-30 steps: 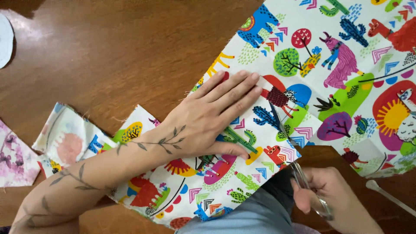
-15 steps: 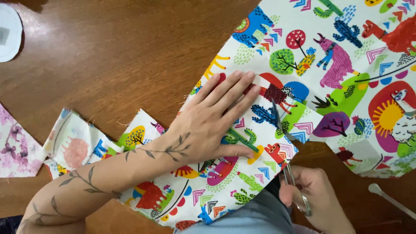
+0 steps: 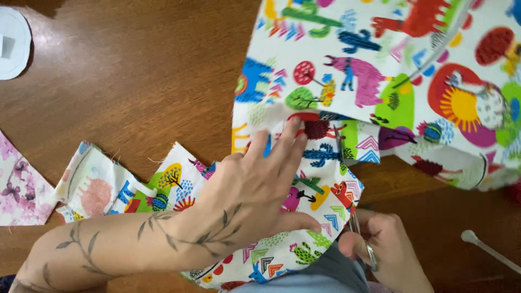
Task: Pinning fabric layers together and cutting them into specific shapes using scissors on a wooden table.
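Left hand (image 3: 255,187) is pressing flat, fingers spread, on the printed fabric (image 3: 374,81), which is lying across the wooden table (image 3: 135,81). Right hand (image 3: 382,249), just below the fabric's cut edge, is gripping scissors (image 3: 358,233). Fabric scraps (image 3: 97,184) are sitting left of the main piece.

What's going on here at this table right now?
A person is cutting colourful printed fabric on a brown wooden table. The left hand lies flat on the cloth, fingers spread, pinning it down. The right hand holds scissors at the fabric's lower edge. Cut fabric scraps lie to the left, and a white round object sits at the far corner.
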